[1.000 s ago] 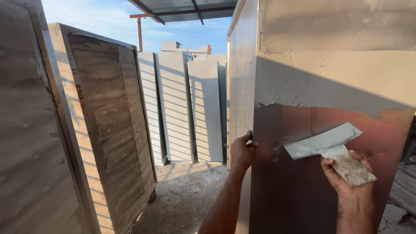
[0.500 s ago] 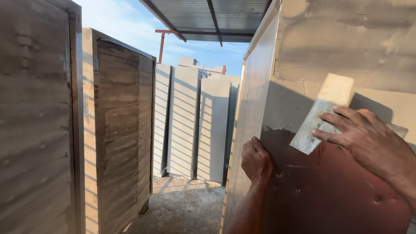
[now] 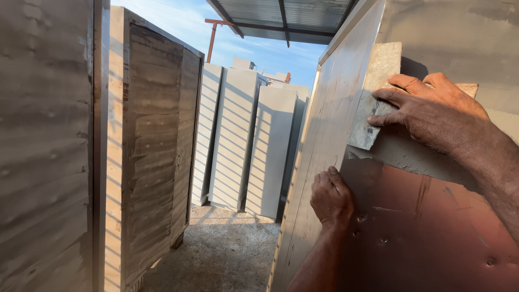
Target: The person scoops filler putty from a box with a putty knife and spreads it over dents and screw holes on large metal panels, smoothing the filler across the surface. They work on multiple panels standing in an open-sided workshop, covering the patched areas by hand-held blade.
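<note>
The right hand presses a flat putty blade against the upright cabinet panel, its grip closed on the blade at the grey filler's lower edge. The left hand grips the panel's front edge, apparently curled shut around it.

right hand: covers spreader blade middle | red-brown panel: cut off right, bottom | left forearm: cut off bottom
</note>
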